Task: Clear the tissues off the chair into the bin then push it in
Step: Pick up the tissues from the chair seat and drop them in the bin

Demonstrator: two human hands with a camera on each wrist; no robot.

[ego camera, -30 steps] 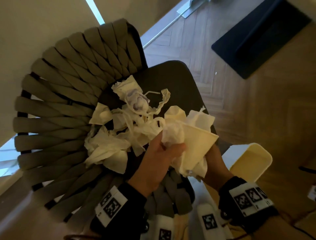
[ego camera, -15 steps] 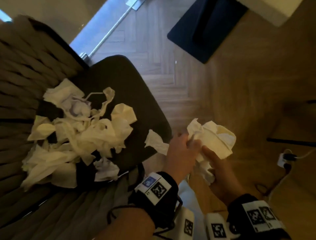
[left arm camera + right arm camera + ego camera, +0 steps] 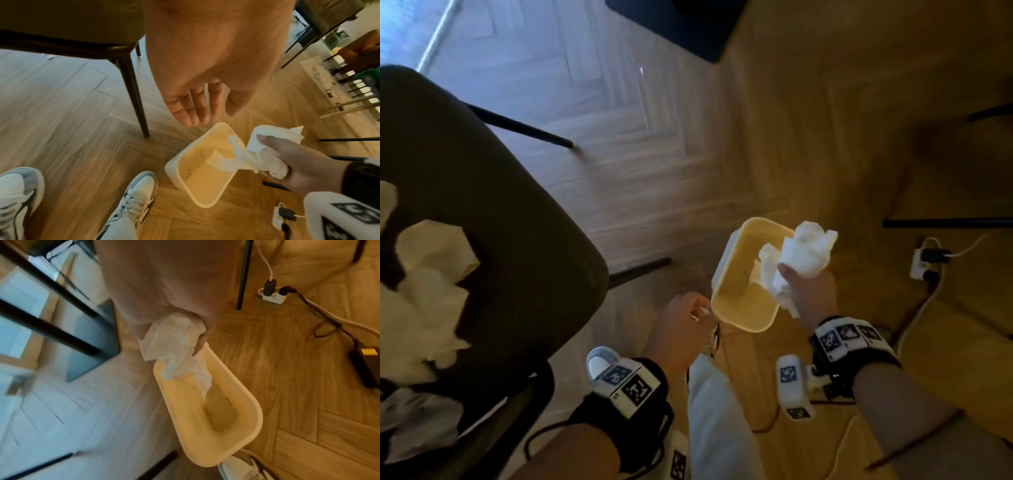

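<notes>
The right hand is clenched around a wad of tissues, poised right over the far rim of the cream bin, and a loose tail of paper dangles down into the opening, so a simple let-go should drop the lot inside. The bin stands on the wooden floor, at about three o'clock from the chair and just beside the person's shoe. The left hand hangs released, fingers straight and carrying nothing, near the bin's rim at its nine o'clock side, free to go back for more. And more there is: a heap of crumpled tissues on the seat waits at the chair's near edge. By my reckoning this is an early load, and the push-in is a long way off.
</notes>
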